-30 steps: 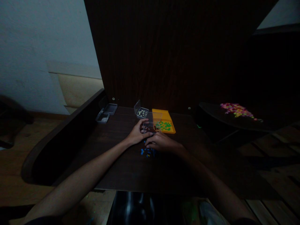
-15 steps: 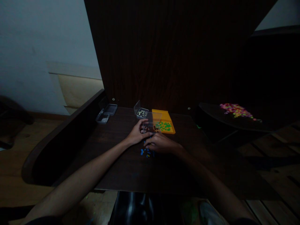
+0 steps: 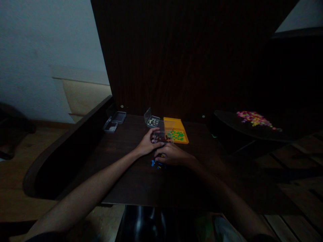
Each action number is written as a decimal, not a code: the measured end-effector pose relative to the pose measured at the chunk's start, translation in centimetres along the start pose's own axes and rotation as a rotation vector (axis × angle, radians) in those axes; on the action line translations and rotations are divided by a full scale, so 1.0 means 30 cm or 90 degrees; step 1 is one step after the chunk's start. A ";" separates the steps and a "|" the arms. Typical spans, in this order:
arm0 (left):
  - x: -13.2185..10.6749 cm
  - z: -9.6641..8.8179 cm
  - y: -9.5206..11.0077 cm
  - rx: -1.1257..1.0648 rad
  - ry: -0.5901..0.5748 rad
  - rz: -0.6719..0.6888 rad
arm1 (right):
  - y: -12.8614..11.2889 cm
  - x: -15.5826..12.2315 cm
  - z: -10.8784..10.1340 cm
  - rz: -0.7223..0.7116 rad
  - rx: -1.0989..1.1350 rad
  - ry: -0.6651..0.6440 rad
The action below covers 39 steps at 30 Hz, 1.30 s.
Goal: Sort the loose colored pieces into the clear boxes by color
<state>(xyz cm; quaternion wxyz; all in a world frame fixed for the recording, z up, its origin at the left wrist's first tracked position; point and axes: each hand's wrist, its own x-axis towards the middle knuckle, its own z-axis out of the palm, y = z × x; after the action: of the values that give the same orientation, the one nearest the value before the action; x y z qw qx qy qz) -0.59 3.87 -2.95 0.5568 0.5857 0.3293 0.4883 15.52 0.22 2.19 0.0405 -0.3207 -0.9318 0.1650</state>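
Blue pieces point(image 3: 152, 163), partly hidden and so uncountable, lie on the dark tabletop point(image 3: 126, 188) with at least one yellow piece point(image 3: 159, 167). My right hand point(image 3: 174, 154) bends low over them, fingers curled; whether they pinch a piece, I cannot tell. My left hand point(image 3: 146, 145) grips one clear box point(image 3: 163, 141) of brown pieces point(image 3: 161, 138), thumb along its near edge. Nearby sit one orange case point(image 3: 174, 123) with green pieces point(image 3: 178, 135) and two other open boxes point(image 3: 119, 117).
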 end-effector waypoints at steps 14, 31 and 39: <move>-0.002 -0.002 -0.003 -0.006 -0.010 -0.005 | 0.028 0.002 0.017 0.004 0.031 -0.015; -0.003 -0.001 0.002 0.008 -0.006 -0.013 | 0.024 -0.007 0.007 0.025 -0.022 0.044; -0.001 -0.003 -0.006 0.005 -0.011 -0.004 | 0.016 -0.020 -0.011 -0.016 0.022 0.016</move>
<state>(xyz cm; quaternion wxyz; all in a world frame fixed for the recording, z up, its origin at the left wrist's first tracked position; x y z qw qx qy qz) -0.67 3.91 -3.13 0.5585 0.5910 0.3284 0.4805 16.33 0.29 2.36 0.0597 -0.3106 -0.9322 0.1762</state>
